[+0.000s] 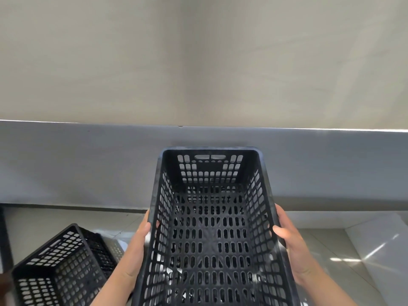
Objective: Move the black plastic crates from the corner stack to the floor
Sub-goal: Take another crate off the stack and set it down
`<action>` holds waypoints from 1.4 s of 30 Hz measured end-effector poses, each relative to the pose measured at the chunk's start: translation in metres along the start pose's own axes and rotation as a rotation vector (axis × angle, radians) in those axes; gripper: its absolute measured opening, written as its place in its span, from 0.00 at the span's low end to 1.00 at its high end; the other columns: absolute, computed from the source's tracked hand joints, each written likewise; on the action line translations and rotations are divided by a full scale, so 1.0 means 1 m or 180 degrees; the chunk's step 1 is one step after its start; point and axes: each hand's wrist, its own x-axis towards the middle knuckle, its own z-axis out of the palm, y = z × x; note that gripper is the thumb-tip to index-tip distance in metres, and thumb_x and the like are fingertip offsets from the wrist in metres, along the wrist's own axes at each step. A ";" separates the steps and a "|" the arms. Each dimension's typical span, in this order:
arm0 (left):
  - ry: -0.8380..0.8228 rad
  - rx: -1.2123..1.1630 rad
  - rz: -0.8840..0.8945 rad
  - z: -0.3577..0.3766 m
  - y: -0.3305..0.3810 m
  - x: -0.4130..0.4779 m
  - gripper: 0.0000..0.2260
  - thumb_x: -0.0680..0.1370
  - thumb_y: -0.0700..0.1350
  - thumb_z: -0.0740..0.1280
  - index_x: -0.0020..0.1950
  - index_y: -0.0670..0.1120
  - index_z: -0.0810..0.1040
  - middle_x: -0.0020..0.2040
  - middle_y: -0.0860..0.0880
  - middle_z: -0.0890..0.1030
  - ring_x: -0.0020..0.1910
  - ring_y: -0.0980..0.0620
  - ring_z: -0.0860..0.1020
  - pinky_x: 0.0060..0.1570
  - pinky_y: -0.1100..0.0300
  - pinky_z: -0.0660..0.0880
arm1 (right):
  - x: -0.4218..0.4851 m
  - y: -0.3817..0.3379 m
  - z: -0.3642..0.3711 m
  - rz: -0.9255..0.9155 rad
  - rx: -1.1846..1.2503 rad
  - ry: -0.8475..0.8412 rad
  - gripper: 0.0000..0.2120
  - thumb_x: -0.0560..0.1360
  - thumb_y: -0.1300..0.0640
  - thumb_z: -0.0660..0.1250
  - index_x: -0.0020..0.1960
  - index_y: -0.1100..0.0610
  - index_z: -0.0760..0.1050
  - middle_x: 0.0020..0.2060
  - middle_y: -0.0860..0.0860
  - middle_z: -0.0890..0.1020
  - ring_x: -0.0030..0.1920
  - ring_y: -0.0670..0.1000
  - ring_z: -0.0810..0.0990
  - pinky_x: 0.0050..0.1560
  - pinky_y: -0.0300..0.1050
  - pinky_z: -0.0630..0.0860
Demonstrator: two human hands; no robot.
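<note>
A black perforated plastic crate point(209, 228) fills the lower middle of the head view, its open top facing me and its far end pointing toward the wall. My left hand point(136, 246) grips its left long rim, thumb over the edge. My right hand point(287, 241) grips the right long rim the same way. The crate hangs above the tiled floor, held between both hands. A second black crate point(59, 268) sits at the lower left, tilted, with its open side toward me.
A grey-painted lower wall band point(88, 164) runs across the view under a beige wall point(198, 62). Glossy pale floor tiles point(353, 257) lie to the right. A dark edge point(3, 239) shows at the far left.
</note>
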 end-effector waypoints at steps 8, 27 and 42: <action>-0.0141 0.0036 0.0205 0.014 0.018 -0.024 0.29 0.72 0.76 0.53 0.73 0.74 0.61 0.77 0.65 0.63 0.76 0.57 0.60 0.75 0.41 0.56 | 0.010 -0.001 0.002 0.0026 0.0030 0.0094 0.22 0.82 0.60 0.60 0.72 0.42 0.75 0.65 0.50 0.83 0.66 0.58 0.81 0.65 0.68 0.79; 0.0015 0.0295 0.0223 0.013 0.014 -0.015 0.34 0.72 0.71 0.53 0.79 0.67 0.54 0.79 0.59 0.61 0.78 0.54 0.59 0.76 0.46 0.55 | 0.012 0.001 0.001 0.0095 -0.0182 0.0157 0.25 0.84 0.65 0.55 0.74 0.43 0.73 0.67 0.49 0.82 0.68 0.56 0.80 0.71 0.67 0.74; 0.0411 0.0660 0.0228 0.019 0.022 -0.024 0.28 0.81 0.55 0.63 0.79 0.63 0.57 0.77 0.57 0.65 0.76 0.49 0.64 0.74 0.46 0.61 | 0.024 0.025 -0.006 0.0093 -0.0908 0.0407 0.28 0.86 0.53 0.63 0.82 0.39 0.60 0.77 0.40 0.71 0.78 0.48 0.69 0.80 0.62 0.65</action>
